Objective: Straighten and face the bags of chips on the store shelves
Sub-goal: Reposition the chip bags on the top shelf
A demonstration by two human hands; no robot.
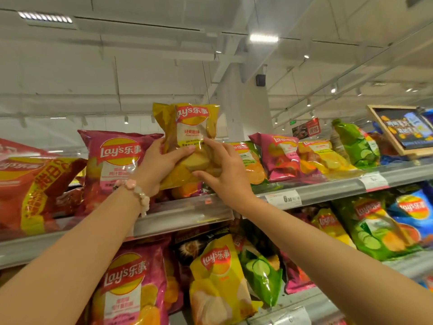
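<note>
Up at the top shelf, the left hand's fingers curl round the left edge of a yellow chip bag, the thumb lying across its front, so the left hand grips the bag from the side and below. The right hand has its fingers fairly straight and spread, the fingertips pressing on the bag's front and lower right; whether the thumb pinches the foil I cannot tell. A bracelet of pale pink beads circles the left wrist. Held between the hands, the bag stands upright, long axis vertical, printed logo face toward the camera, top seam up, its lower end just above the top shelf's front rail. Its glossy foil is crinkled and puffed. Beside it on the left stands a pink bag, also upright and facing out, with a large red bag beyond. To the right, pink, yellow and green bags lie tilted and slumped against each other. The rail is grey metal with a clear plastic strip and a price tag. More bags crowd the lower shelf. Overhead runs a white ceiling with strip lights.
</note>
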